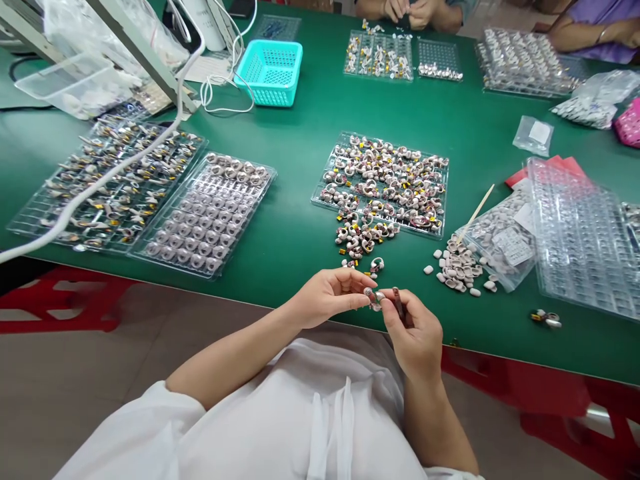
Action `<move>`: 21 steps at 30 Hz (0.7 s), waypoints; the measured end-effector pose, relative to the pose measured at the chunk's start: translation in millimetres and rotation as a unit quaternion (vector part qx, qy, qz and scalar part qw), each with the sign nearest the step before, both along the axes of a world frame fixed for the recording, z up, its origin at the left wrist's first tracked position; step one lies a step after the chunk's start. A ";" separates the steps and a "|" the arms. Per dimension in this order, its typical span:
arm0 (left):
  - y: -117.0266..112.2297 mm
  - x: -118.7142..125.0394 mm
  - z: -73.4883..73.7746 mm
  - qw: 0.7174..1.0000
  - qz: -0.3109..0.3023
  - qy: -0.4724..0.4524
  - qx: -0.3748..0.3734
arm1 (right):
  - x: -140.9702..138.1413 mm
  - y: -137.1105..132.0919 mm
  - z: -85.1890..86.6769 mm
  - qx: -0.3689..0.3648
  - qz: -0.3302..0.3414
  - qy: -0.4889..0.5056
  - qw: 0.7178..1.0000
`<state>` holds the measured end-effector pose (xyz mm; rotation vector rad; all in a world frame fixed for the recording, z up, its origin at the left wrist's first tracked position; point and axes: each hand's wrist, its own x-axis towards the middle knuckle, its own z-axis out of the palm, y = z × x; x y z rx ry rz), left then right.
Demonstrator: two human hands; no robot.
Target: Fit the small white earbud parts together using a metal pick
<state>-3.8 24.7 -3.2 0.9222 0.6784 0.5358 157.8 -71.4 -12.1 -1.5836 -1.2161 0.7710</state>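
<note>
At the table's front edge, my left hand (pixel 334 295) closes its thumb and fingers on a small whitish part (pixel 373 299) with dark red-brown bits, too small to name surely. My right hand (pixel 414 328) pinches the same part from the other side. A short brown stick-like tool (pixel 398 303) also sits in its fingers; its lower end is hidden. Just beyond my hands lies a loose pile of similar ring-like parts (pixel 364 235) with yellow tabs. Behind that pile, a clear tray (pixel 445 230) holds many more of them.
Left stand a tray of small shells (pixel 200 230) and a tray of wired parts (pixel 30 217), crossed by a white cable (pixel 113 181). Right are loose beige caps (pixel 457 265), a wooden stick (pixel 477 212), a parts bag (pixel 515 243) and stacked clear trays (pixel 583 243). A turquoise basket (pixel 270 73) and co-workers' hands are farther back.
</note>
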 end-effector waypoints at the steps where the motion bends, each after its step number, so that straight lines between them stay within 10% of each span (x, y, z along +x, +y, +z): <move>1: -0.3 -0.1 -0.5 1.000 0.004 0.000 0.000 | -0.7 -0.1 -0.8 -0.003 -0.002 0.003 1.000; 13: -3.9 -3.4 -5.7 0.999 0.015 0.029 0.031 | -5.1 1.2 -9.0 0.005 -0.010 0.000 1.000; 21: 4.4 -10.3 3.5 0.964 -0.033 0.110 0.241 | -0.3 7.4 -1.1 0.077 0.050 -0.069 0.993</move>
